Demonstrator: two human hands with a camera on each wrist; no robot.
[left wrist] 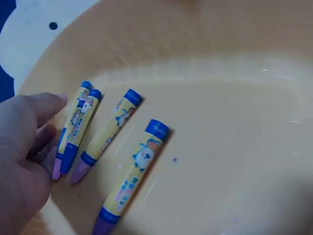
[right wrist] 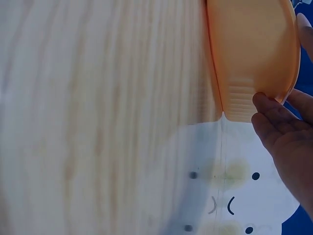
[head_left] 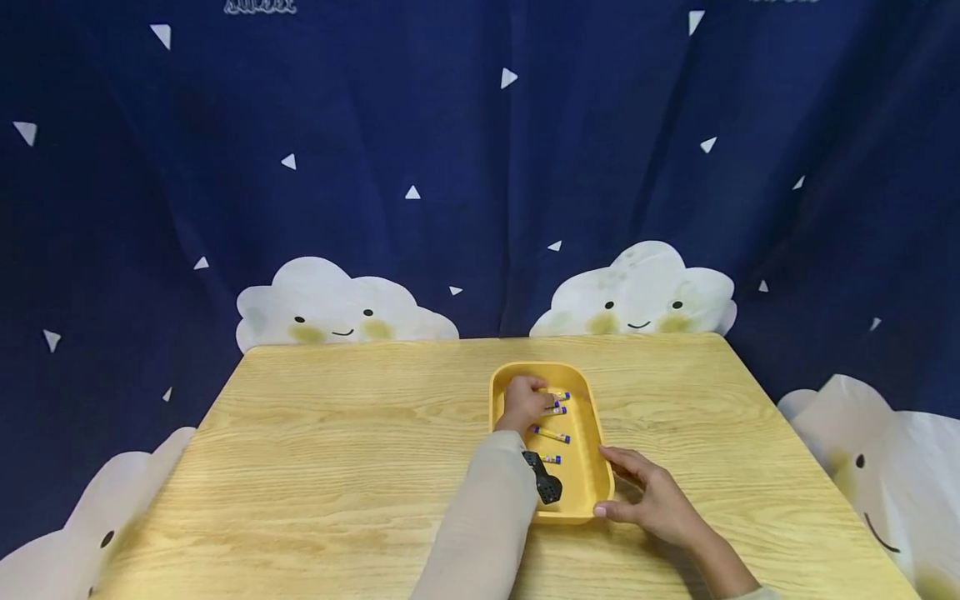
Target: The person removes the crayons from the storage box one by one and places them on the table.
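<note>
A table (head_left: 337,433) of pale yellow wood, its grain running crosswise, carries a yellow tray (head_left: 581,483) with rounded corners, which sits upright on it. In the head view, more of the table stretches left of the tray than right; its far edge runs just beyond the tray.

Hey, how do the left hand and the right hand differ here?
The left hand is inside the tray, by the crayons; the right hand is outside, against its wall. The left hand is farther away than the right hand. A sleeve reaches close to the left hand; the right hand shows bare forearm. Both are at the same tray.
</note>
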